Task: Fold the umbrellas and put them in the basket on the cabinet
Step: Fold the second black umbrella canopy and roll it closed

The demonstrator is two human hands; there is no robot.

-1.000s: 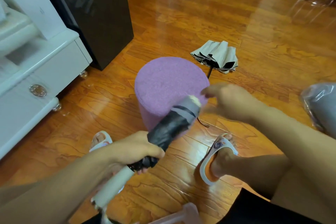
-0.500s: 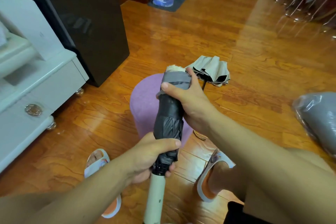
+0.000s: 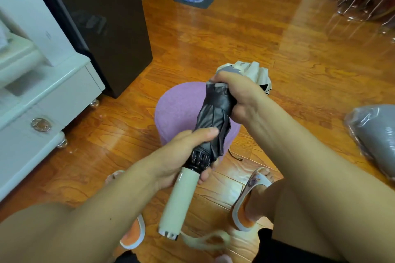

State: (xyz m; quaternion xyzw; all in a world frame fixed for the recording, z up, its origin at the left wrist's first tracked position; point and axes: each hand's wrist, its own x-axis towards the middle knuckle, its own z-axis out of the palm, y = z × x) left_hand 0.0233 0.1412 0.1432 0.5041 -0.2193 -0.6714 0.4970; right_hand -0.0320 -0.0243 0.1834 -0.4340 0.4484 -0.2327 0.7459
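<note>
Both hands [image 3: 179,157] [image 3: 239,96] grip umbrella [image 3: 215,117]; strap [image 3: 205,239] blurred.

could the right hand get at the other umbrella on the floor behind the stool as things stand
Probably not right away. The right hand is wrapped round the top of the black umbrella, which the left hand also grips. The cream umbrella lies beyond the purple stool, partly hidden behind that hand.

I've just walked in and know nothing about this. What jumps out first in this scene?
Dead centre, a folded black umbrella with a cream handle is held in both hands: the left hand grips it just above the handle, the right hand wraps its top. Right behind it stands a round purple stool on the glossy wooden floor, and a second, cream umbrella peeks out beyond the right hand.
</note>
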